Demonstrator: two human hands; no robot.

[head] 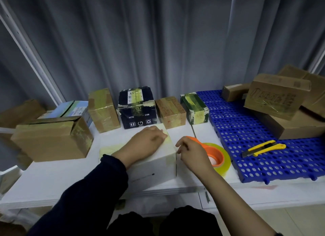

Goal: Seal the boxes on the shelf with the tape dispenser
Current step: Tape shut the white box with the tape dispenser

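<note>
Two hands: left grip (147,141) flat, open atop white box (154,165); right grip (193,153) around tape dispenser (218,155), handle (195,139) toward curtain (158,42).

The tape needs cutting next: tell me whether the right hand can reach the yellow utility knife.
Probably yes. The yellow utility knife lies uncovered on the blue mat, beyond the tape dispenser that the right hand seems to grip; nothing else stands between, though the dispenser must go down first.

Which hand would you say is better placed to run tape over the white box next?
Right hand: it grips the tape dispenser beside the white box; the left hand rests on the box's top.
</note>
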